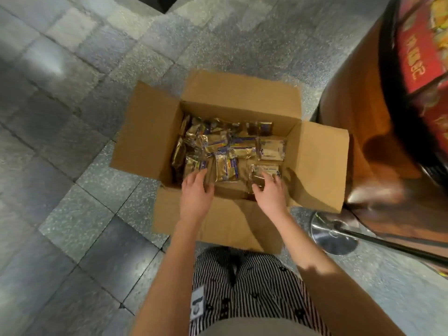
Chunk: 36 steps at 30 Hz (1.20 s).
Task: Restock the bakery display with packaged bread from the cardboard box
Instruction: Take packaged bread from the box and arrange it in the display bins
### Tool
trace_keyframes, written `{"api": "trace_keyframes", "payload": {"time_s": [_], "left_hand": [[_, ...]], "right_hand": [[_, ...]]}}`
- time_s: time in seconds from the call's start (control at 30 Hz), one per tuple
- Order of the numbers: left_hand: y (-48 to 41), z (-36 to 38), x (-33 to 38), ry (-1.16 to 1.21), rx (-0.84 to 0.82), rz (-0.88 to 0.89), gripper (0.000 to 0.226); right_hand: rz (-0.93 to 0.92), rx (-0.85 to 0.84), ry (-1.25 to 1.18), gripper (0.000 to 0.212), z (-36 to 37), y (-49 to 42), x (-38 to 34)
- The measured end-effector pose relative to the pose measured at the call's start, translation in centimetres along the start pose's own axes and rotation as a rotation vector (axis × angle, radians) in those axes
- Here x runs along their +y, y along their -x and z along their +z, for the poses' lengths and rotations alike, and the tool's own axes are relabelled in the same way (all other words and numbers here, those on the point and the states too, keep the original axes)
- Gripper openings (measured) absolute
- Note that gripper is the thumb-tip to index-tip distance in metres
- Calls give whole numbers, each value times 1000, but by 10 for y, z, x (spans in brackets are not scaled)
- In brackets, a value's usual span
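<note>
– Left hand [196, 187]: how is it held?
– It is laid flat, fingers nearly straight and close together, their tips resting on gold packets at the 7 o'clock corner inside the cardboard box [150, 132]. Nothing is gripped by it.
– And the right hand [269, 190]?
– Its fingers are bent over a clear packet [265, 171] at the 5 o'clock corner of the box, with the thumb set against the packet's near edge. The packet lies low in the box.
– Where is the packaged bread [218, 144] found?
– It is heaped loosely inside the box, mostly toward 12 and 9 o'clock. Bare cardboard is seen at 6 o'clock, between the hands. All four flaps are folded outward.
– What is the box set on?
– It is set on a floor [72, 122] of grey speckled square tiles, laid in lighter and darker patches, with dull reflections at 10 o'clock.
– And around it?
– At 3 o'clock a rounded wooden display base [358, 112] is seen just beside the right flap. Above it, at 2 o'clock, red printed boxes [417, 59] are blurred. A chrome post foot [332, 235] stands at 4 o'clock, with a black pole [392, 246] running from it toward the right edge. At 6 o'clock a striped garment [254, 282] is worn by the person.
</note>
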<state>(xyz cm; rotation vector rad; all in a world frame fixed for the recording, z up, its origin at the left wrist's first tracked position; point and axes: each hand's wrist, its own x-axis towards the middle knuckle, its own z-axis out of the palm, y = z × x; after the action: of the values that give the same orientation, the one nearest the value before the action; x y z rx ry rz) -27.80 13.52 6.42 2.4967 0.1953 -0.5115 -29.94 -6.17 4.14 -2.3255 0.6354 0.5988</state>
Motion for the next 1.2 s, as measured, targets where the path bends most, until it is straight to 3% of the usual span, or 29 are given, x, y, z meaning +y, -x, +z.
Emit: {"api": "trace_keyframes", "payload": {"time_s": [0.33,0.5,0.7,0.87,1.03,1.2], "left_hand": [[-89,69,-13,-79,-285,-139,55],[-145,119,-16,-330,-428,-13,62],[-196,179,-22,-467,-533,85,67],[-212,212,-49,-611,-547,187,68],[-211,227,-72,-581,-558,201,72],[-207,221,-81,-509,-503,210,61]], "right_hand": [[158,-108,50,55,38,-83,49],[85,-120,161,51,47,-131,66],[102,-236,328,55,71,-184,105],[14,-342,500,59,91,-208,114],[-15,-294,565,65,103,-220,115],[-95,-336,572,61,99,-220,110]]}}
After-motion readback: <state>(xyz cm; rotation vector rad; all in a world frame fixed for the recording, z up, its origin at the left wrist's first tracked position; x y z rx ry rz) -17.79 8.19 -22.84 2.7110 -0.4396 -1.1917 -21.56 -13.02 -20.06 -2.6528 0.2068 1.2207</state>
